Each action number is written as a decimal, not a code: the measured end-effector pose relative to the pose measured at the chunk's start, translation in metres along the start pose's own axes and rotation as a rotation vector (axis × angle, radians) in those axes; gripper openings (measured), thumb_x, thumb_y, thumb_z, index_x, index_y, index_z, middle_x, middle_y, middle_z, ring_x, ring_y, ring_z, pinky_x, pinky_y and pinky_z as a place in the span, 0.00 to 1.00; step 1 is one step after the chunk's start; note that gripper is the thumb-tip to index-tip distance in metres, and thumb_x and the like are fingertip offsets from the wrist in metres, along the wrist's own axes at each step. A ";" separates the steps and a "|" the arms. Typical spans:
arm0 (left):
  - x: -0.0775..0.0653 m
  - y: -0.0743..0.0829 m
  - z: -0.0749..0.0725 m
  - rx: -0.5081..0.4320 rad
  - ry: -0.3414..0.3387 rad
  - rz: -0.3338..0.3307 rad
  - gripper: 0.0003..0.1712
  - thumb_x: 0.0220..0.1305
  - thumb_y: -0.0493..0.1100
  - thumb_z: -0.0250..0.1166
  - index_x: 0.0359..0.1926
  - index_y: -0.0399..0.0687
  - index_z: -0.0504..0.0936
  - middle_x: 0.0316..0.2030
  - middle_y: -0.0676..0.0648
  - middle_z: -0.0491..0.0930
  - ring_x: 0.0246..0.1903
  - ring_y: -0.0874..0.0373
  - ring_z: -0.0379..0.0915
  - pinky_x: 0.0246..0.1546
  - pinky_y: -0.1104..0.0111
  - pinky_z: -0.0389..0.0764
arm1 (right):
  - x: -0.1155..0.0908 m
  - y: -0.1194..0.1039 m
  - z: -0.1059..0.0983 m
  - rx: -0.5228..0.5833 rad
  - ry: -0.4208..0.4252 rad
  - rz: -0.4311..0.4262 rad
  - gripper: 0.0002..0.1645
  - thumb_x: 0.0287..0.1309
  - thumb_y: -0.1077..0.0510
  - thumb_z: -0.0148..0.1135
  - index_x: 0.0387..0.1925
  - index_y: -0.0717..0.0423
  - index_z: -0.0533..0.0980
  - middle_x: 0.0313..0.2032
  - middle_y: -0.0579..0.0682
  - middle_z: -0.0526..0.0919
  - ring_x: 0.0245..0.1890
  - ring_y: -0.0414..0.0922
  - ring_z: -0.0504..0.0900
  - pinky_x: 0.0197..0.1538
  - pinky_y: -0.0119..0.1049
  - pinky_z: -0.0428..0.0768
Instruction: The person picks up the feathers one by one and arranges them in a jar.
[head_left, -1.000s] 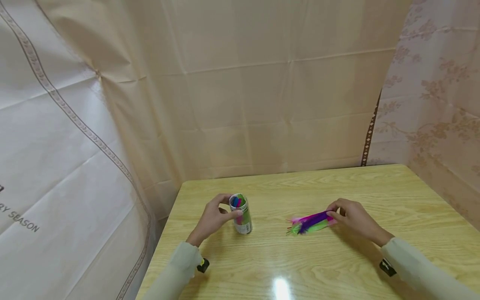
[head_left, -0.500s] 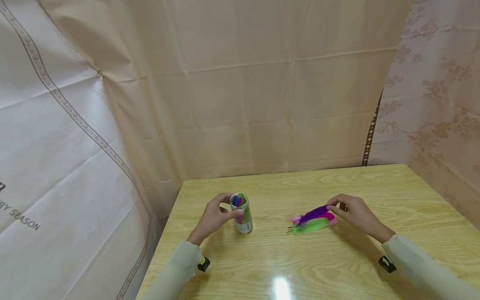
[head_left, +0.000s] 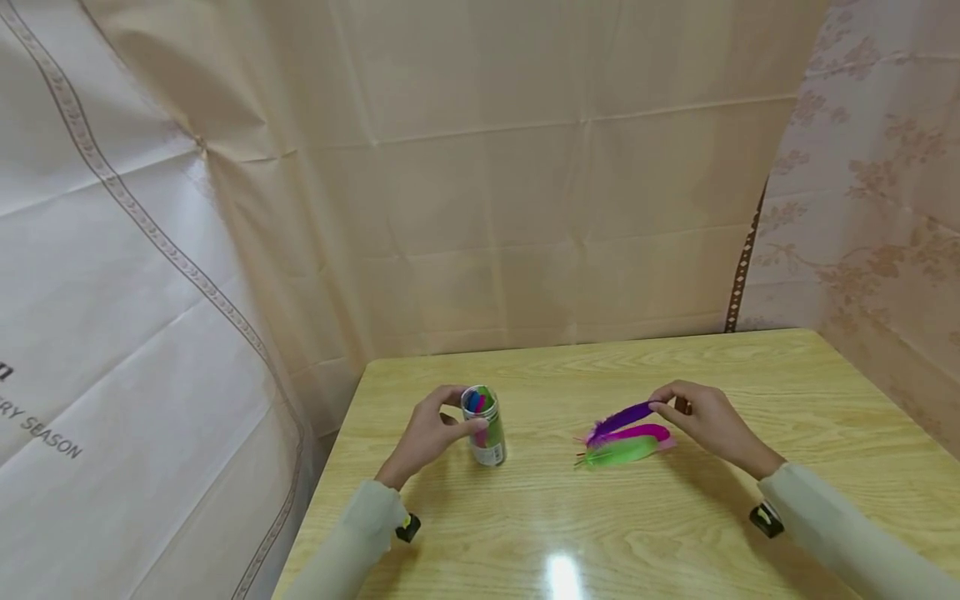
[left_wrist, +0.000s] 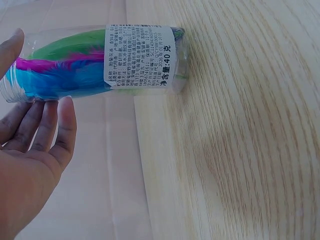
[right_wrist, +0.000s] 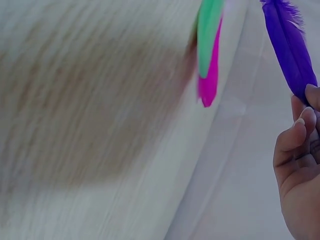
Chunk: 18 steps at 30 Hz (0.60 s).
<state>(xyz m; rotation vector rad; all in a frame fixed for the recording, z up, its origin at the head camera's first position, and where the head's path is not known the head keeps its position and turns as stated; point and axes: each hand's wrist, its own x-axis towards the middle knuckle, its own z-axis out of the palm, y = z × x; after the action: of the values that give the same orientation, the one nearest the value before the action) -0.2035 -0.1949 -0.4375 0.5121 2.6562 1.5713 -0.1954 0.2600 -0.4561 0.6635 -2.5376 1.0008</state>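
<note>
My left hand [head_left: 432, 433] grips a clear jar [head_left: 490, 454] near its rim, thumb on one side and fingers on the other. The jar stands upright on the table and holds blue, pink and green feathers [left_wrist: 70, 60]; a white printed label [left_wrist: 140, 56] wraps its lower part. My right hand [head_left: 712, 421] pinches the tip of a purple feather [right_wrist: 287, 47] between thumb and fingers. That feather slants, its held end raised above the pile. Below it a green feather [head_left: 622, 451] and a magenta feather [head_left: 651, 431] lie on the table, with a paler pink one partly hidden.
The wooden table [head_left: 555, 508] has its back edge against a beige cloth backdrop [head_left: 465, 208]. A patterned cloth [head_left: 885, 208] hangs at the right and a whitish sheet [head_left: 135, 375] at the left. Table surface lies between the jar and the loose feathers.
My right hand has lifted the purple feather's tip up and away from the pile, so the green and magenta feathers show more. My left hand stays on the jar.
</note>
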 end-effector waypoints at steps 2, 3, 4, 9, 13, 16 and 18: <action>0.000 -0.001 0.000 -0.002 -0.001 0.000 0.33 0.59 0.60 0.77 0.62 0.59 0.78 0.53 0.55 0.79 0.54 0.53 0.73 0.50 0.58 0.80 | 0.003 -0.001 0.000 0.003 0.005 -0.004 0.04 0.64 0.64 0.70 0.38 0.52 0.85 0.26 0.40 0.82 0.20 0.34 0.70 0.22 0.31 0.71; 0.000 -0.001 0.000 -0.003 -0.001 0.001 0.33 0.59 0.60 0.77 0.62 0.59 0.78 0.53 0.55 0.79 0.54 0.53 0.73 0.50 0.58 0.81 | 0.004 -0.002 0.000 0.004 0.008 -0.006 0.04 0.64 0.65 0.70 0.38 0.52 0.85 0.26 0.40 0.81 0.20 0.34 0.70 0.22 0.31 0.71; 0.000 -0.001 0.000 -0.003 -0.001 0.002 0.33 0.59 0.60 0.77 0.62 0.59 0.79 0.53 0.55 0.79 0.54 0.53 0.73 0.50 0.58 0.81 | 0.006 -0.002 0.000 0.002 0.011 -0.008 0.04 0.64 0.65 0.70 0.38 0.53 0.85 0.26 0.39 0.81 0.20 0.34 0.70 0.22 0.31 0.71; 0.001 0.000 0.000 -0.002 0.003 0.008 0.32 0.59 0.60 0.77 0.62 0.60 0.79 0.53 0.55 0.79 0.54 0.54 0.74 0.49 0.58 0.81 | 0.011 -0.004 0.001 -0.001 0.021 -0.018 0.05 0.64 0.65 0.70 0.38 0.53 0.85 0.27 0.40 0.82 0.20 0.34 0.71 0.22 0.31 0.72; 0.001 -0.001 0.000 -0.001 0.004 0.006 0.32 0.58 0.60 0.77 0.61 0.61 0.79 0.53 0.56 0.79 0.53 0.56 0.74 0.49 0.58 0.81 | 0.013 -0.004 0.001 0.002 0.029 -0.021 0.04 0.64 0.65 0.70 0.38 0.53 0.85 0.28 0.42 0.83 0.20 0.35 0.71 0.22 0.31 0.72; 0.000 -0.001 0.000 -0.002 0.004 0.004 0.31 0.58 0.60 0.77 0.60 0.61 0.79 0.52 0.56 0.79 0.52 0.57 0.74 0.49 0.59 0.81 | 0.016 -0.005 0.001 0.005 0.037 -0.028 0.04 0.64 0.65 0.70 0.39 0.53 0.85 0.28 0.42 0.83 0.19 0.34 0.71 0.22 0.31 0.72; -0.001 -0.001 0.001 -0.006 0.005 0.002 0.31 0.58 0.59 0.77 0.60 0.62 0.79 0.52 0.55 0.79 0.52 0.58 0.74 0.49 0.59 0.80 | 0.017 -0.006 0.001 0.012 0.035 -0.032 0.05 0.65 0.65 0.69 0.39 0.53 0.84 0.28 0.41 0.82 0.19 0.34 0.71 0.22 0.31 0.72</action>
<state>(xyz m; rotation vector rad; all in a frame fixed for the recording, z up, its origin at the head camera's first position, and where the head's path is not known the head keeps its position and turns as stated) -0.2028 -0.1949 -0.4383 0.5109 2.6550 1.5821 -0.2067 0.2504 -0.4454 0.6820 -2.4845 1.0091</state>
